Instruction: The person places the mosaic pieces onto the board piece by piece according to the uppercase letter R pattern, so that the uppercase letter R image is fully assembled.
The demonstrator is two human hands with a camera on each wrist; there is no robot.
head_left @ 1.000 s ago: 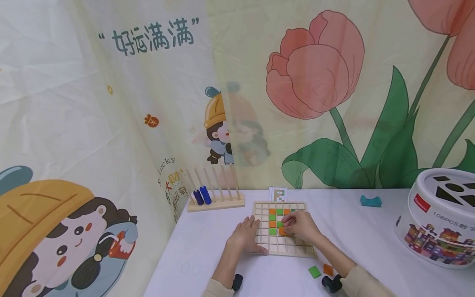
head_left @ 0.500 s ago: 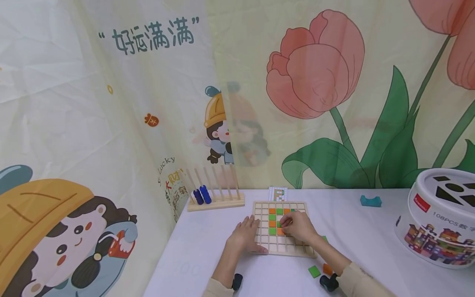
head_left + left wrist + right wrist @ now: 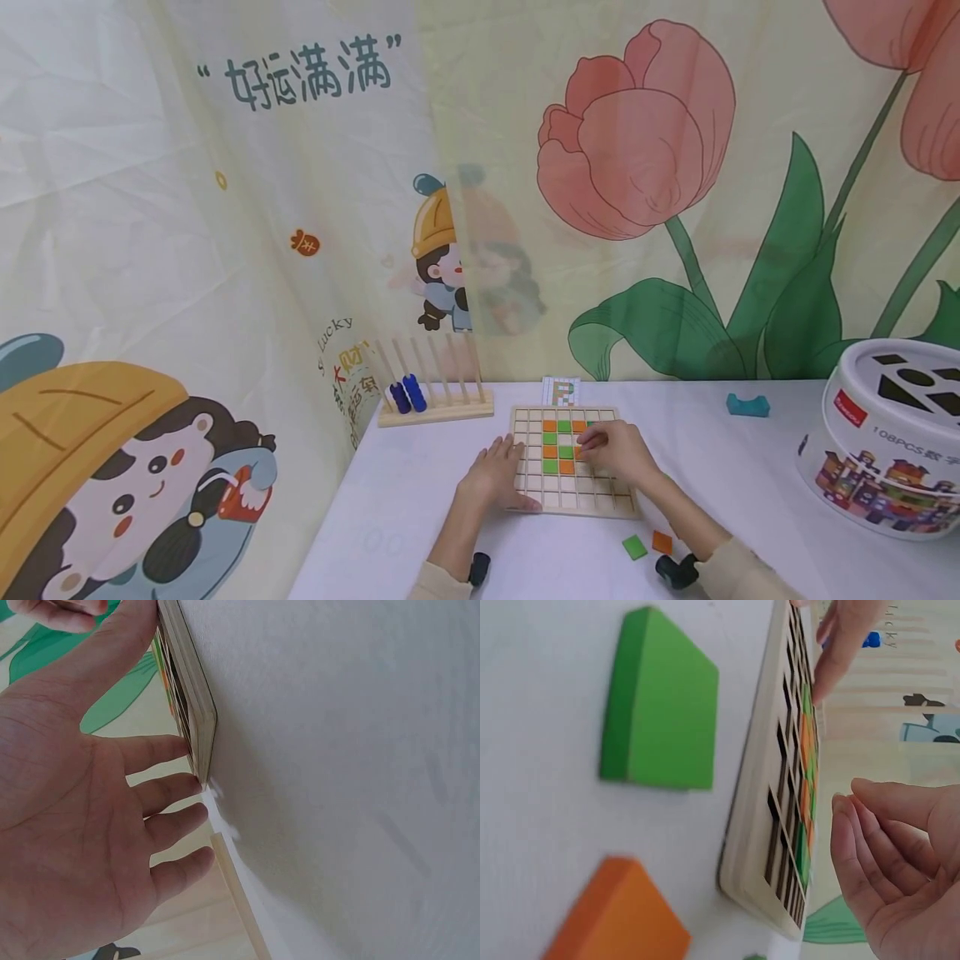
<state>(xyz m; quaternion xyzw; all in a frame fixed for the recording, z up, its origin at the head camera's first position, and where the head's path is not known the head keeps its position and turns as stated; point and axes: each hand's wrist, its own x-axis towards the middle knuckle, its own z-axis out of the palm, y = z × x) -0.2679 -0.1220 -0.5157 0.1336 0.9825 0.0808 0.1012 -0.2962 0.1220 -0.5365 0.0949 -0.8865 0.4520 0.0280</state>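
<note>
A wooden grid board (image 3: 585, 494) lies on the white table, with several green and orange square tiles (image 3: 566, 452) in its cells. My left hand (image 3: 491, 477) rests at the board's left side, fingers spread and thumb by its near edge. Over the tiled cells bends my right hand (image 3: 618, 454). In the right wrist view that right hand (image 3: 900, 855) has its thumb and fingertips together, with no tile visible between them. An orange tile (image 3: 577, 452) shows beside the fingertips in the head view. The right hand hides cells on the board's right.
A loose green tile (image 3: 634, 547) and orange tile (image 3: 662, 542) lie in front of the board. Behind it are a pattern card (image 3: 561, 392) and a peg stand (image 3: 438, 408) with blue beads. A teal block (image 3: 748, 406) and white bucket (image 3: 885, 450) stand right.
My right hand has shifted slightly right, uncovering the green tile and showing an orange tile by its fingertips. The left hand has stayed in place.
</note>
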